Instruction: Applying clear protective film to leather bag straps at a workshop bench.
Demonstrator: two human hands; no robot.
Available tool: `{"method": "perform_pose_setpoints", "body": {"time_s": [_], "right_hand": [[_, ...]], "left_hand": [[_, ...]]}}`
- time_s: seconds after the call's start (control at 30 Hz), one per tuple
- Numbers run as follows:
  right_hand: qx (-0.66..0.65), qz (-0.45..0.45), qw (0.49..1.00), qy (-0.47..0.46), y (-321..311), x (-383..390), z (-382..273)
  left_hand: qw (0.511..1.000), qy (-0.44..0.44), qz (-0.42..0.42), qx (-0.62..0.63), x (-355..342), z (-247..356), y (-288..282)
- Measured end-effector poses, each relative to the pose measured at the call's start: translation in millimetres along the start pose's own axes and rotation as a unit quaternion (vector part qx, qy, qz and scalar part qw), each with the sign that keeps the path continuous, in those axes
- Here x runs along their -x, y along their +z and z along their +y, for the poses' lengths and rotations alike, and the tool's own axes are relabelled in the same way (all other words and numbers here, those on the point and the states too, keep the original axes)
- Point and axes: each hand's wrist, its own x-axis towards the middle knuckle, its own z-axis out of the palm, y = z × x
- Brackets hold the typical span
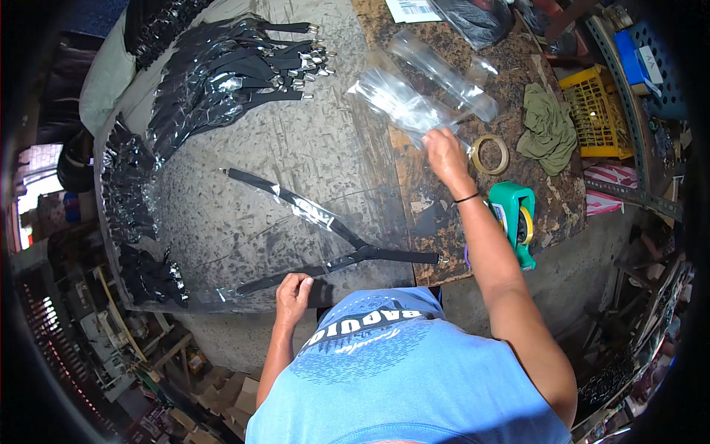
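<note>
A pair of black Y-shaped suspenders with metal clips lies spread on the near part of the table, a clear plastic piece with white print on one strap. My left hand, fingers curled, is at the lower left strap by the table's near edge; its fingertips close on the strap. My right hand reaches out to the right, fingers closed at the near end of a pile of clear plastic bags. Its fingertips are partly hidden.
A tape roll, green tape dispenser and olive cloth lie right of my right arm. Bundled black suspenders cover the table's far left; more packed ones line its left edge. A yellow crate stands beyond the right edge.
</note>
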Motion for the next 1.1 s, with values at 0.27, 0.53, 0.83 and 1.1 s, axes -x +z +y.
{"method": "perform_pose_setpoints", "body": {"time_s": [0.27, 0.53, 0.83, 1.1], "right_hand": [[-0.536, -0.093, 0.824, 0.16, -99.5, 3.7, -23.8], [-0.683, -0.088, 0.72, 0.079, -118.2, 119.4, -95.8], [-0.507, 0.028, 0.856, 0.1, -81.1, 285.6, -120.9], [-0.451, 0.193, 0.857, 0.159, -52.5, 430.3, -150.9]], "left_hand": [[0.994, -0.029, -0.054, 0.095, -32.0, 23.2, 17.1], [0.822, 0.225, -0.322, 0.412, -89.1, 179.0, 79.4], [0.741, 0.121, -0.359, 0.554, -53.1, 220.2, 43.3], [0.763, 0.212, -0.476, 0.382, 74.2, 132.0, 60.7]]}}
